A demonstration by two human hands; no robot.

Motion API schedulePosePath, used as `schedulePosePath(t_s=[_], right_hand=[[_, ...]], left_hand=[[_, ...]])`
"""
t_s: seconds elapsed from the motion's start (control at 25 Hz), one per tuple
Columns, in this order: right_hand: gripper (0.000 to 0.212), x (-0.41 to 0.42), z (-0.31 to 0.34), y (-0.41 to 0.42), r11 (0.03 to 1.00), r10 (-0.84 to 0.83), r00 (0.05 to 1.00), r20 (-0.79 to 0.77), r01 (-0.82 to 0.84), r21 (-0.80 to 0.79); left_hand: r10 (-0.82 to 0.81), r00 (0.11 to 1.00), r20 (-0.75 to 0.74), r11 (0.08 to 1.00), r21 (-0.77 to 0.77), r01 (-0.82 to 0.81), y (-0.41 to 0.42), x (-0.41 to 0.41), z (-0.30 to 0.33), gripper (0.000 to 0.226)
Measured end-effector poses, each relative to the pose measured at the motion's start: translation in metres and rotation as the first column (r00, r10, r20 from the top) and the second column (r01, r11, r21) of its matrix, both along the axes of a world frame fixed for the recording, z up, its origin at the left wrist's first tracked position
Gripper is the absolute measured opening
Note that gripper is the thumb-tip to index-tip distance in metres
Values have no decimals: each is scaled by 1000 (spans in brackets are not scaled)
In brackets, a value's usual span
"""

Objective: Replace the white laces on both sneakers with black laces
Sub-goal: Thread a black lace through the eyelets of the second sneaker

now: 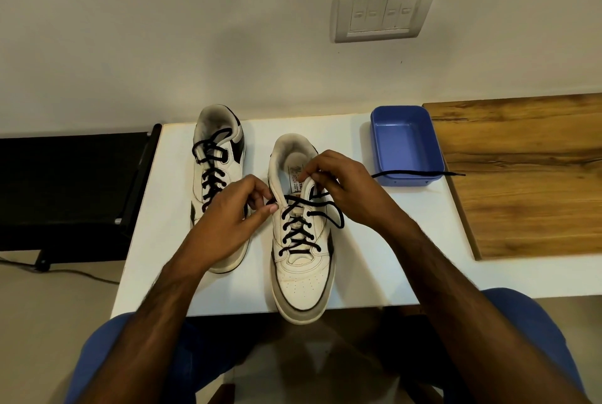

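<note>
Two white sneakers stand on a white desk [374,260], toes toward the person. The left sneaker [217,156] is near the back of the desk and is laced with a black lace up to the top. The right sneaker [301,260] is closer, and its toe passes a little over the front edge of the desk. Its black lace [298,231] crosses through the lower eyelets, and a loose loop of it hangs at the right side of the shoe.

The left hand [224,224] is at the left side of the right sneaker, near the top eyelets; its grip is a pinch of thumb and fingertips, and it seems to hold the lace end there, but the end itself is too small to see well. The right hand [342,188] has curled fingers at the tongue [301,183] and holds the lace at the upper eyelets. One end of this lace runs to the right, in front of a blue tray [407,146], and lies onto a wooden board [527,175].

A label on the insole shows a small flag and letters like "TA", the rest is not readable. On the wall is a white switch plate [384,8]. A black stand [71,182] is left of the desk.
</note>
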State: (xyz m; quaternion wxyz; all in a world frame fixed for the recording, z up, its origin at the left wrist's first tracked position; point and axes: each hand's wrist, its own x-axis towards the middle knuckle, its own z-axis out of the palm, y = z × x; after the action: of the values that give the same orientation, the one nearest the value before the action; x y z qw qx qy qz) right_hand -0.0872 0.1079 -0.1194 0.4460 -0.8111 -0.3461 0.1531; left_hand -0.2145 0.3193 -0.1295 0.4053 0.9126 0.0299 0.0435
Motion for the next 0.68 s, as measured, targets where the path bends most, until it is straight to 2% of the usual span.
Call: schedulePosePath(t_s=[0.08,0.2,0.24,0.32,0.4,0.48,0.6,0.68], right_hand=[[24,-1,0,0,1000,-1,1000,-1,1,3],[24,-3,1,1,1000,0,1000,0,0,18],[27,-3,1,1,1000,0,1000,4,0,18],[28,-3,2,1,1000,-1,1000,5,1,7],[27,-3,2,1,1000,-5,1000,-1,5,3],[30,-4,3,1,1000,-3,1000,-2,3,15],[31,-5,4,1,1000,0,1000,4,0,22],[31,-5,4,1,1000,-4,1000,2,4,29]], left_hand=[[-66,996,55,988,144,58,4,2,-4,32],[-58,992,113,978,205,34,4,4,-4,30],[-31,992,123,988,151,13,1,4,-3,25],[61,997,53,988,-146,-53,0,2,4,15],[122,992,-28,874,-471,-121,5,0,12,19],[164,986,-18,822,-550,-147,5,-2,19,24],[172,985,14,825,-549,-137,-5,1,21,21],[193,981,-16,821,-545,-170,-11,2,21,14]])
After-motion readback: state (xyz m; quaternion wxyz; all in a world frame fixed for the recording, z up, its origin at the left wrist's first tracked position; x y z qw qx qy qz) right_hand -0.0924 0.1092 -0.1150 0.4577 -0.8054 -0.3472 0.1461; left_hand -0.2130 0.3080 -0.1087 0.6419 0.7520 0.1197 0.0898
